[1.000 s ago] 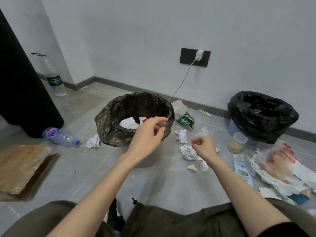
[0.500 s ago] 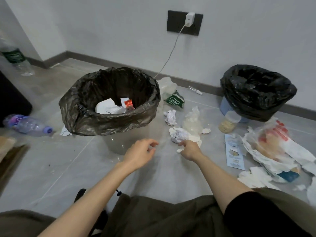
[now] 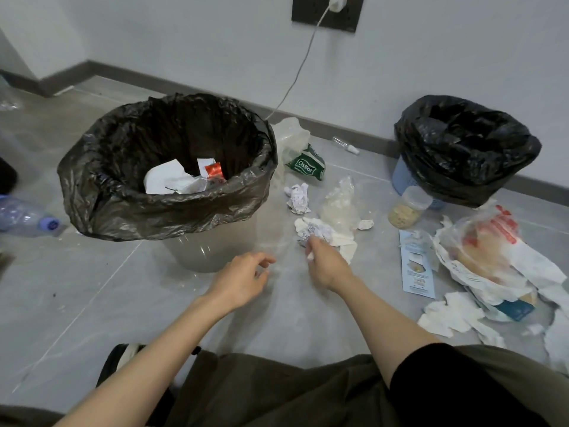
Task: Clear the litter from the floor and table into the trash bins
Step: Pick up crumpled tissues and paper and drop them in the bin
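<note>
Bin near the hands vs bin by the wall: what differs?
Liner: the near bin has a brownish, half-sheer liner; the far bin an opaque black one.
Body: the near bin is clear greyish plastic; the far bin is blue.
Inside: white paper and a red wrapper show in the near bin; the far bin's inside is not visible.
Shared: both stand upright on the floor, bag-lined.
</note>
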`<state>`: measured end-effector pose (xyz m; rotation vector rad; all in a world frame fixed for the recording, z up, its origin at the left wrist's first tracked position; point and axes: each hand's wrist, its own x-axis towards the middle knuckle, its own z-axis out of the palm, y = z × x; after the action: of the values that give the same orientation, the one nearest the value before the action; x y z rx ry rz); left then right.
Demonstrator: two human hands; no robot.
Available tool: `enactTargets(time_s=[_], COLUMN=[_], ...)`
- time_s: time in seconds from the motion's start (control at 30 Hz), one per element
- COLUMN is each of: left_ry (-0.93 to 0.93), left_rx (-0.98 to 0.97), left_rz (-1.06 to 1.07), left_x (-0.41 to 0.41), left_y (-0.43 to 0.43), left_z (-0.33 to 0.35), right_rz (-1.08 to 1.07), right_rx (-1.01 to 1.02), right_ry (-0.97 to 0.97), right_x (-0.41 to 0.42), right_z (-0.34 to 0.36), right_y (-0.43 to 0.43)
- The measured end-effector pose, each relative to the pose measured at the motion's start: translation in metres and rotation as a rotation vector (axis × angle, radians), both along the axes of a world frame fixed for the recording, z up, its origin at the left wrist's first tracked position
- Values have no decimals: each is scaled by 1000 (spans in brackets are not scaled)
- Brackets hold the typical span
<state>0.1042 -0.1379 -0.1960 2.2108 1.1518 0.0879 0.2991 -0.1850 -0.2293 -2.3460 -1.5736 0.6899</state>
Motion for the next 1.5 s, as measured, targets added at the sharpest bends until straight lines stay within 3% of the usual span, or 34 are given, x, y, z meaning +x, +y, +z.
enactTargets(time_s=[0.17,0.4,0.63,0.8,0.97,1.27,1.5], left_ry=[-77,-131,-41,78,83,240,151], left_rx=[-5,-27,-18,13,-11,147,256], left_rz=[38,62,31,-23,-72,-146,-98], left_x=[0,2,6,32,77,120,124], left_y=[5,8,10,17,27,12,3], left_z=[9,14,-1,-13,-28,-62,-66], right_rz=[-228,-190,-160,-402,-733,-919,-979], right_rx=[196,-79,-144,60,195,242,275], right_ry=[-6,-29,-56,129,351,522,563], right_x=[6,17,11,25,52,52,47], right_z=[24,-1,-1,24,32,13,16], right_y=[17,25,15,15,16,18,21])
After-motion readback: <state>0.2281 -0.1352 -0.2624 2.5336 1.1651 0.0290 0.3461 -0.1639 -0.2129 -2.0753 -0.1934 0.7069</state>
